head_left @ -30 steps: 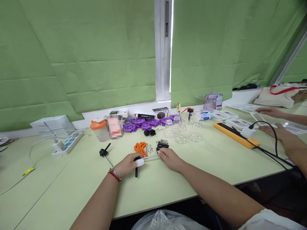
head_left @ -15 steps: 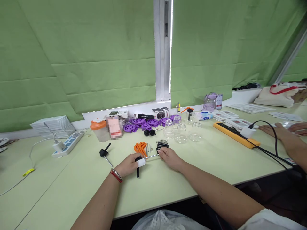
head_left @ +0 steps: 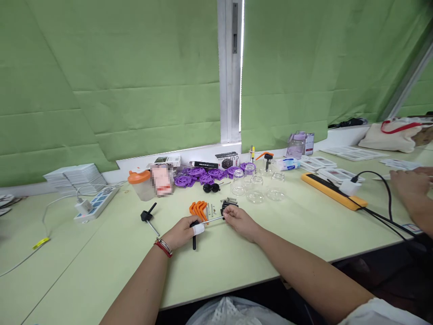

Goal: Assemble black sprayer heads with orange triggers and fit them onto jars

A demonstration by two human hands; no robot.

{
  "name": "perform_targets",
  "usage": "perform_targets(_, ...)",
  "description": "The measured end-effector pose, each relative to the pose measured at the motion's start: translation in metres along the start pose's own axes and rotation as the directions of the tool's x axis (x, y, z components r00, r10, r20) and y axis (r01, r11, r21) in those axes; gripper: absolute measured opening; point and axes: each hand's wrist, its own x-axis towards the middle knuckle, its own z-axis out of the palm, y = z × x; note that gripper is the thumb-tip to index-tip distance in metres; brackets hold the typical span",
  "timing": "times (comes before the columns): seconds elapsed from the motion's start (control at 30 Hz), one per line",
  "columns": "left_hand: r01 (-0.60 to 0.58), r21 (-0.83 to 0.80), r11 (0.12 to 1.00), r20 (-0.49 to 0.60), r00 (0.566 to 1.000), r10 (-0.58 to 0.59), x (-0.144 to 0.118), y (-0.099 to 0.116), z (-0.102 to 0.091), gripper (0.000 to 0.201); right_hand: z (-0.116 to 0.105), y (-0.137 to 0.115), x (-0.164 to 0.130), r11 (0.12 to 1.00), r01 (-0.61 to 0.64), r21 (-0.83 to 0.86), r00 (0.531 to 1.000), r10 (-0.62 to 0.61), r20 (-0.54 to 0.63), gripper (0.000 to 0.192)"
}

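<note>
My left hand [head_left: 182,232], a white wrap on its thumb, is closed around a black part [head_left: 194,242] with a thin metal rod [head_left: 213,220] sticking out to the right. The fingers of my right hand [head_left: 241,223] pinch the far end of that rod; any small piece there is hidden. Just beyond lie orange bent levers [head_left: 198,209], metal pins [head_left: 210,209], several black pieces [head_left: 224,205] and springs [head_left: 230,199]. A similar black part with a rod [head_left: 146,216] rests on the table left of my hands.
Farther back are purple wheel-like parts [head_left: 196,173], round black pieces [head_left: 211,188], clear glass jars [head_left: 256,192] and an orange-lidded cup [head_left: 140,183]. Power strips [head_left: 98,205] lie left and, in orange [head_left: 331,190], right, with cables. A co-worker's hand [head_left: 411,187] is at far right.
My hands stay nearly in place, with the right fingers shifting slightly at the rod's end. At far right, the co-worker's hands have moved and the clear item near them is out of sight.
</note>
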Motion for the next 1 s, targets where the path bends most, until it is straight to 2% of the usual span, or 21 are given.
perform_targets(0.17, 0.011, -0.01, 1.0, 0.0, 1.0, -0.011, 0.0, -0.0011, 0.0005, 0.037, -0.0005, 0.0016, 0.0002, 1.0, 0.013, -0.027, 1.0, -0.012, 0.017, 0.026)
perform_targets(0.43, -0.002, -0.01, 1.0, 0.003, 1.0, 0.002, 0.0006, -0.0017, 0.0007, 0.036, -0.0007, 0.0068, 0.0018, 0.984, 0.023, -0.174, 1.0, -0.02, 0.017, 0.044)
perform_targets(0.63, 0.014, -0.024, 1.0, 0.011, 1.0, -0.013, 0.0009, -0.0016, 0.0006, 0.035, -0.0004, 0.0054, 0.0021, 0.997, -0.022, -0.072, 1.0, 0.024, 0.018, 0.044)
perform_targets(0.8, 0.013, -0.028, 1.0, 0.012, 1.0, -0.013, 0.0006, -0.0029, 0.0009, 0.034, -0.0004, 0.0002, 0.0007, 0.999, -0.023, 0.021, 0.999, 0.022, 0.048, 0.03)
perform_targets(1.0, 0.016, -0.024, 1.0, 0.014, 1.0, -0.015, 0.0009, -0.0013, 0.0008, 0.033, -0.0004, 0.0028, 0.0013, 1.0, -0.018, 0.001, 0.998, 0.018, 0.056, 0.028)
